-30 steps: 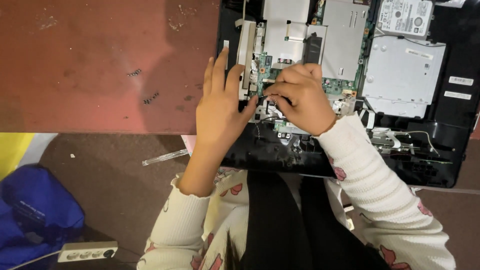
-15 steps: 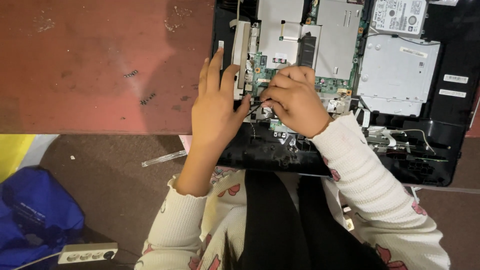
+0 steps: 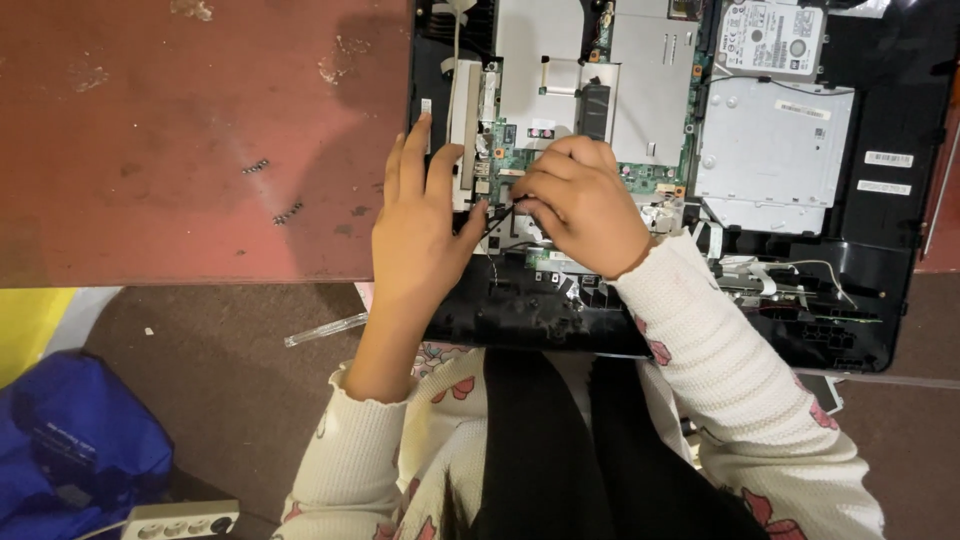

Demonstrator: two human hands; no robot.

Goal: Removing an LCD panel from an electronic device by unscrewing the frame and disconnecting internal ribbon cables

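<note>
- The opened laptop (image 3: 880, 290) lies bottom-up at the near right part of the red table (image 3: 150, 130), its black shell overhanging the table's front edge above my lap.
- Its cover is off: I see the green circuit board (image 3: 520, 160), silver shield plates (image 3: 650, 70), a flat grey drive bay (image 3: 770, 150) and a hard drive (image 3: 770, 35) in the top right corner.
- Loose thin wires (image 3: 800, 270) trail across the shell's lower right.
- My left hand (image 3: 420, 230) lies flat on the laptop's left edge, fingers stretched out and pointing away from me, thumb angled towards the board; it grips nothing, only presses down.
- My right hand (image 3: 580, 205) is bunched over the board's lower part, fingertips pinched on a thin dark tool (image 3: 500, 218) whose tip points left, towards my left thumb.
- Both wrists come out of white ribbed sleeves (image 3: 720, 350) with pink flowers.
- Small screws (image 3: 288, 212) lie on the table left of my left hand.
- On the floor lie a blue bag (image 3: 70, 440) and a power strip (image 3: 180, 520).
</note>
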